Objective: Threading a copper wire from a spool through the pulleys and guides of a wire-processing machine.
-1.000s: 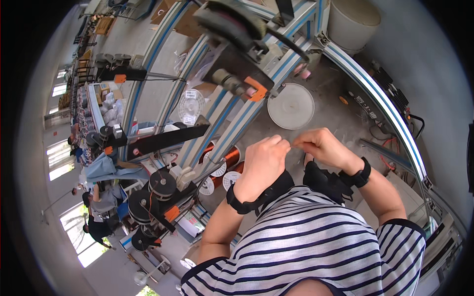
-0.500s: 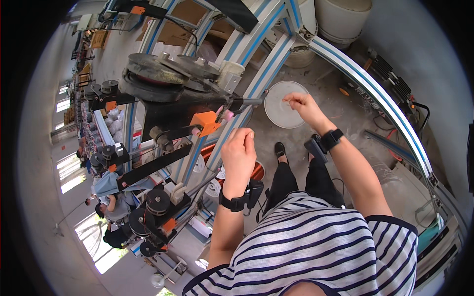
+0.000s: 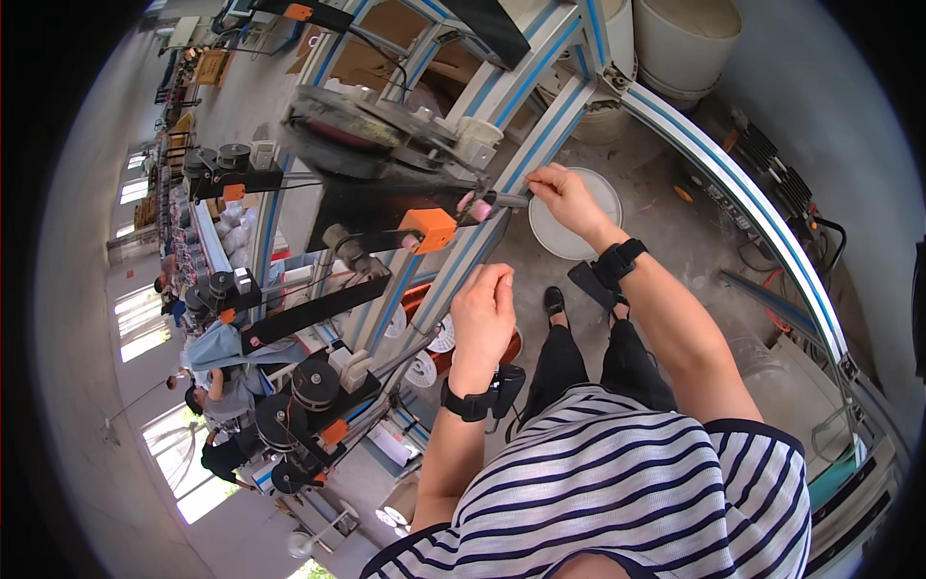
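Observation:
My right hand (image 3: 571, 206) is closed in a pinch beside the tip of a grey metal rod (image 3: 508, 201). Anything between its fingertips is too fine to make out. Lower and to the left, my left hand (image 3: 484, 317) is closed too, thumb against curled fingers, and what it may hold is hidden. Left of both hands is a black machine bracket (image 3: 362, 207). It carries large dusty pulley wheels (image 3: 338, 135), an orange block (image 3: 430, 230) and small pink rollers (image 3: 476, 207). Reels with copper-coloured windings (image 3: 417, 301) show behind my left hand.
An aluminium frame with blue strips (image 3: 540, 145) slants past the hands, and its curved-looking beam (image 3: 743, 193) runs along the right. A round white lid (image 3: 590, 236) lies below my right hand. White drums (image 3: 687, 43) stand at the back. Co-workers (image 3: 227, 400) are far left.
My right hand has moved left, from over the round lid to the rod's tip. My left hand has shifted only slightly in the picture, and the view has turned a little.

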`<control>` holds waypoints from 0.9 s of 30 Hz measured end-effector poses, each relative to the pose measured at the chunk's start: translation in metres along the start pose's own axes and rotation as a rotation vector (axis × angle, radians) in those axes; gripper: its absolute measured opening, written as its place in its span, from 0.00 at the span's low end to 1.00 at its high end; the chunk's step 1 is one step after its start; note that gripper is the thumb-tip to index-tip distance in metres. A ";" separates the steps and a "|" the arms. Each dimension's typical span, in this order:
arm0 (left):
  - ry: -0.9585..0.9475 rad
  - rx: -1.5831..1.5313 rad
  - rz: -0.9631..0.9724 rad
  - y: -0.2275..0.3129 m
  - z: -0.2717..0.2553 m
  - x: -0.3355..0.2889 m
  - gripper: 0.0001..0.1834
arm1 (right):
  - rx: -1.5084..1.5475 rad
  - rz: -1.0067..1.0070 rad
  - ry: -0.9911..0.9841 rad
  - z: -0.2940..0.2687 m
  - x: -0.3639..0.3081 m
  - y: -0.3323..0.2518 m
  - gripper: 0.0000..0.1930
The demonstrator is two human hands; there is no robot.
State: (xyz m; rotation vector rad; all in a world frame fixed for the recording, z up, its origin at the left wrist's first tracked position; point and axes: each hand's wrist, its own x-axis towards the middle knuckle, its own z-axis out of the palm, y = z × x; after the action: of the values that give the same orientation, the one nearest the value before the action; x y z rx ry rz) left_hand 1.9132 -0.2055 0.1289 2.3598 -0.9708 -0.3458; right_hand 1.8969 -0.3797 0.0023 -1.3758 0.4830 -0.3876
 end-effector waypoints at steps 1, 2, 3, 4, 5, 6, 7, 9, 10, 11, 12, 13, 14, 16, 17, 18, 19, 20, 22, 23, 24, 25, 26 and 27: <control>-0.009 -0.012 0.018 0.003 0.001 0.003 0.05 | -0.199 -0.111 0.047 -0.003 0.001 -0.005 0.05; -0.021 -0.028 0.034 0.005 0.005 0.005 0.05 | -0.402 -0.216 0.096 -0.005 0.001 -0.011 0.06; -0.011 -0.081 0.012 0.009 0.003 0.006 0.06 | -0.402 -0.227 0.090 -0.003 -0.003 -0.032 0.06; 0.000 -0.081 0.015 0.018 -0.001 0.008 0.06 | -0.465 -0.435 0.079 -0.004 -0.014 -0.055 0.05; 0.039 -0.199 -0.008 0.030 -0.004 0.010 0.06 | -0.528 -0.645 0.065 -0.005 -0.028 -0.082 0.05; 0.081 -0.311 -0.032 0.038 -0.008 0.008 0.07 | -0.496 -0.744 -0.010 0.001 -0.049 -0.114 0.05; 0.128 -0.307 0.164 0.039 -0.010 0.007 0.07 | -0.453 -0.831 -0.081 0.006 -0.068 -0.142 0.05; 0.153 -0.288 0.401 0.051 -0.016 0.007 0.07 | -0.364 -0.853 -0.188 0.003 -0.092 -0.177 0.06; 0.161 -0.291 0.413 0.062 -0.024 0.007 0.07 | -0.295 -0.845 -0.198 0.000 -0.097 -0.184 0.06; 0.134 -0.354 0.381 0.075 -0.032 0.008 0.06 | -0.217 -0.747 -0.179 -0.006 -0.099 -0.187 0.07; 0.109 -0.411 0.345 0.082 -0.042 0.007 0.05 | -0.132 -0.650 -0.165 -0.009 -0.098 -0.186 0.09; 0.080 -0.474 0.261 0.086 -0.051 0.004 0.07 | -0.020 -0.478 -0.181 -0.010 -0.104 -0.181 0.09; 0.087 -0.476 0.275 0.093 -0.065 0.002 0.07 | -0.027 -0.491 -0.180 -0.014 -0.112 -0.185 0.09; -0.108 -0.598 0.120 0.108 -0.092 -0.001 0.14 | -0.095 -0.268 -0.346 -0.024 -0.127 -0.192 0.08; -0.140 -0.632 0.147 0.113 -0.100 0.000 0.16 | -0.044 -0.295 -0.278 -0.026 -0.134 -0.195 0.06; -0.130 -0.631 0.155 0.117 -0.107 0.001 0.16 | -0.049 -0.306 -0.283 -0.028 -0.138 -0.196 0.06; -0.079 -0.733 0.131 0.121 -0.114 0.003 0.16 | -0.022 -0.274 -0.220 -0.030 -0.140 -0.193 0.06; -0.030 -0.834 0.112 0.123 -0.121 0.008 0.15 | 0.006 -0.244 -0.154 -0.032 -0.142 -0.190 0.06; 0.167 -1.067 0.190 0.116 -0.137 0.024 0.15 | -0.009 -0.249 -0.082 -0.038 -0.137 -0.172 0.06; 0.171 -1.069 0.199 0.113 -0.141 0.033 0.15 | 0.022 -0.192 -0.003 -0.042 -0.134 -0.163 0.06; 0.302 -1.077 0.200 0.112 -0.145 0.041 0.15 | 0.053 -0.133 0.071 -0.042 -0.131 -0.157 0.06; 0.433 -1.084 0.200 0.111 -0.148 0.049 0.14 | 0.041 -0.158 0.097 -0.041 -0.127 -0.153 0.06; 0.439 -1.086 0.207 0.106 -0.148 0.058 0.14 | 0.038 -0.166 0.094 -0.040 -0.122 -0.147 0.06; 0.452 -1.033 0.146 0.097 -0.146 0.067 0.15 | 0.018 -0.191 0.102 -0.039 -0.116 -0.140 0.06</control>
State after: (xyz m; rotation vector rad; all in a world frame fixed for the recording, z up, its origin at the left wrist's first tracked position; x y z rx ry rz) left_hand 1.9682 -0.2507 0.3020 1.3257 -0.5305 -0.1708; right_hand 1.7801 -0.3727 0.1470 -1.3940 0.4311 -0.6192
